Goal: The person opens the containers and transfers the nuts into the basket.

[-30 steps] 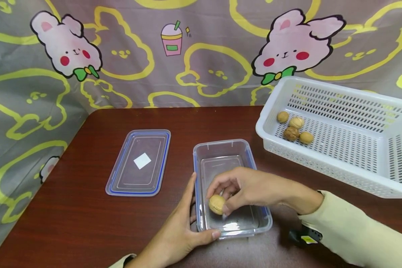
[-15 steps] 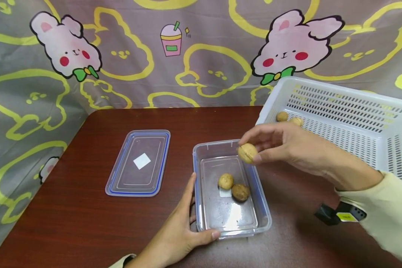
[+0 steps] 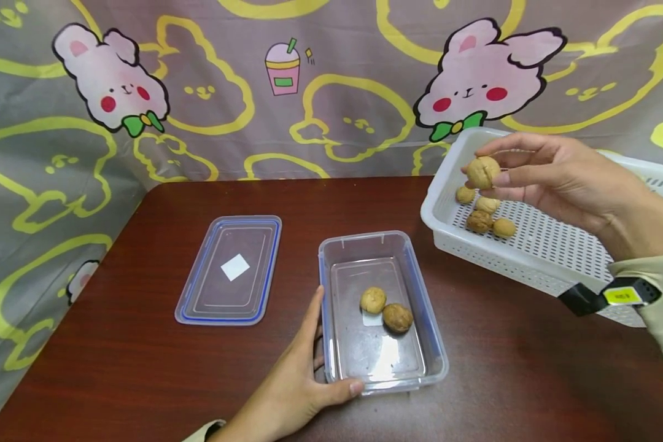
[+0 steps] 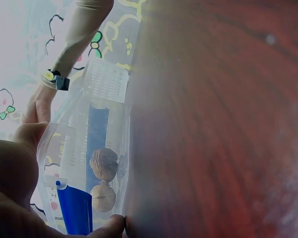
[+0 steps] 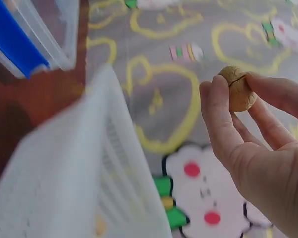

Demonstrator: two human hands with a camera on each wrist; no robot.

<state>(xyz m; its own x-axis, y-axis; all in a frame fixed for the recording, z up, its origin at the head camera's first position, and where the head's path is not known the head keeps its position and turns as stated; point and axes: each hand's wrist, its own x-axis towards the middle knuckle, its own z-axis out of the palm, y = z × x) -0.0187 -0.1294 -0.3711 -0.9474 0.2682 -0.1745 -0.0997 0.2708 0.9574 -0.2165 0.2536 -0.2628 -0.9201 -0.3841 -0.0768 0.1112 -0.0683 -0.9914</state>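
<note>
One walnut (image 3: 483, 172), two o'clock from the clear box (image 3: 424, 301), is being pinched by the right hand (image 3: 580, 178) over the white basket (image 3: 492, 264), perhaps risking a drop if its round shell is rolling; left hand (image 3: 305, 371), spread, is touching the box's seven-o'clock corner.

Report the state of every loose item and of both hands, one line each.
Clear rectangular plastic container, upright, uncovered
Clear rectangular plastic lid with blue edging, lying flat, off the container
Two round brown walnuts, resting inside the container
White perforated plastic basket, upright
Four round brown walnuts, lying in the basket
Round tan walnut, held aloft
Left hand, holding the container's near left corner
Right hand, pinching the tan walnut
</note>
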